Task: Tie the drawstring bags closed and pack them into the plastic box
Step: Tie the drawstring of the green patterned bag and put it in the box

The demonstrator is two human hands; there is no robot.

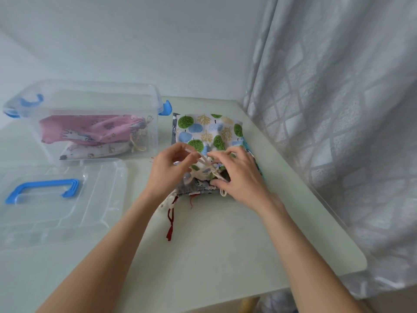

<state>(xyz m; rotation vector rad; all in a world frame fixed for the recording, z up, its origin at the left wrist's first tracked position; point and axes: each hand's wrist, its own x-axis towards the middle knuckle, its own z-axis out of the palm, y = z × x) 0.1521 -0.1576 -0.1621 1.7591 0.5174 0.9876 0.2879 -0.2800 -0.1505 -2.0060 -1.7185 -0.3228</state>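
On the pale surface point(214, 245), near its right edge beside a grey patterned curtain point(338, 109), lies a small stack of cloth bags. Top of the stack: a white bag printed with green, blue and yellow trees point(207, 128). Under it a grey printed bag point(196, 187) shows at the near edge, with a sliver of turquoise cloth at the right side. No brand, label or readable writing anywhere; prints on the cloth are pictures only.

Left hand point(168, 175): fingers curled, fingertips pinching a pale cord point(204, 164) at the gathered mouth of the tree bag. Right hand point(239, 175): fingers bent down over the same cord and the bunched mouth, thumb pressed against the grey cloth below; its grip looks closed on the cord, though the fingertips are partly hidden. A loop of the cord shows under the right thumb. A dark red cord point(170, 222) trails from the stack toward the viewer.

Left of the stack, a clear plastic box point(90, 91) with blue latches stands open. Inside: a pink bag point(90, 129) on top of a white printed bag point(94, 151), both with tied cords at their right ends. Clear lid point(90, 211) with blue handle lies flat in front of the box.
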